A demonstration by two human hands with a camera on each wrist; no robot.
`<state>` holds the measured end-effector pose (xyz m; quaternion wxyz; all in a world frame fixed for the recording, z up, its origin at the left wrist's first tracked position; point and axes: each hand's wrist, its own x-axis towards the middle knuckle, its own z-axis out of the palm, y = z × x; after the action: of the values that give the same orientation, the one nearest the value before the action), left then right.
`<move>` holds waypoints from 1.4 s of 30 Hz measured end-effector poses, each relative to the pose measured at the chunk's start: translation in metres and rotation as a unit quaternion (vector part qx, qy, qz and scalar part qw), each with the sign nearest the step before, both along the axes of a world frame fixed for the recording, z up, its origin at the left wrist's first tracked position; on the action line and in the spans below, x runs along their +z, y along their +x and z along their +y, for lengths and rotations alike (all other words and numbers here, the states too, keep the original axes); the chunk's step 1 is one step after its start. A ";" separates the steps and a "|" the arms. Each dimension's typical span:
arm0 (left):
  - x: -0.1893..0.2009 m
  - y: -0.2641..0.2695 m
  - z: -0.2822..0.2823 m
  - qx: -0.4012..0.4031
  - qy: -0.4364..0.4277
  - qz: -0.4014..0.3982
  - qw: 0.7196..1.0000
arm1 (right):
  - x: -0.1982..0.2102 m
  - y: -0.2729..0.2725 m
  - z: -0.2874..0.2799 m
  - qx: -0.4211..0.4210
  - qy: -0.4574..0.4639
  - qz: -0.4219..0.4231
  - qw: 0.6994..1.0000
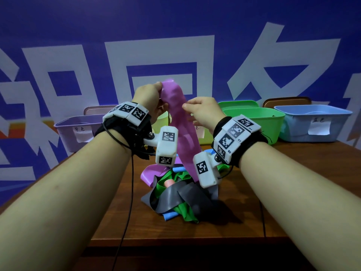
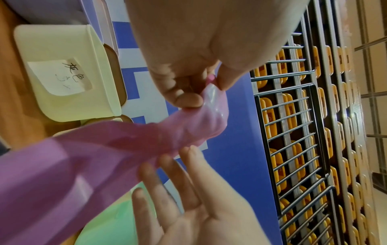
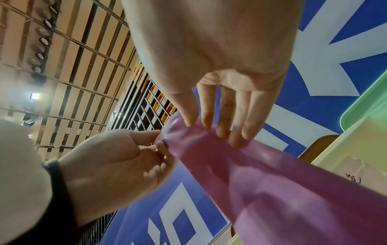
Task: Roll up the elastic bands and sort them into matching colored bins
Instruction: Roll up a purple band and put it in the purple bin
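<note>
A long purple elastic band [image 1: 181, 133] hangs from my raised hands down to a pile of bands [image 1: 175, 194] on the table. My left hand [image 1: 159, 89] pinches the band's top end between thumb and fingers, seen close in the left wrist view [image 2: 209, 92]. My right hand [image 1: 187, 106] is just right of it and a little lower. Its straight fingers [image 3: 215, 131] touch the band a short way below the pinched end, and its open palm [image 2: 199, 207] shows in the left wrist view. The purple bin [image 1: 78, 130] stands at the back left.
Along the back of the wooden table [image 1: 254, 212] stand a pale yellow bin [image 1: 162, 122], a green bin [image 1: 254, 122] and a blue bin [image 1: 312, 122], each with a paper label. The pile holds grey, green and blue bands and a pink roll [image 1: 169, 182]. A blue wall stands behind.
</note>
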<state>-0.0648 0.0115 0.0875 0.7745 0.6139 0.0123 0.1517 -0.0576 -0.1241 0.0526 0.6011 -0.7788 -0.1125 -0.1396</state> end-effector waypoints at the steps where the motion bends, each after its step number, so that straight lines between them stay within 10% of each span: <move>1: 0.000 0.001 0.001 -0.001 -0.007 0.009 1.000 | -0.001 -0.001 0.002 0.007 0.004 -0.004 1.000; 12: -0.005 0.000 0.007 -0.053 -0.060 0.019 0.997 | -0.007 -0.001 0.011 0.086 0.058 0.041 0.994; 28: 0.000 0.008 0.002 0.010 0.086 -0.073 0.994 | 0.008 0.000 0.007 0.024 0.084 -0.079 0.993; 42: -0.005 -0.010 -0.003 -0.061 0.161 -0.093 0.981 | 0.012 -0.008 0.000 0.163 0.160 0.015 0.973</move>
<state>-0.0747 0.0080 0.0823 0.6710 0.7136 -0.1213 0.1607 -0.0653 -0.1243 0.0642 0.7343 -0.6458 -0.2046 -0.0442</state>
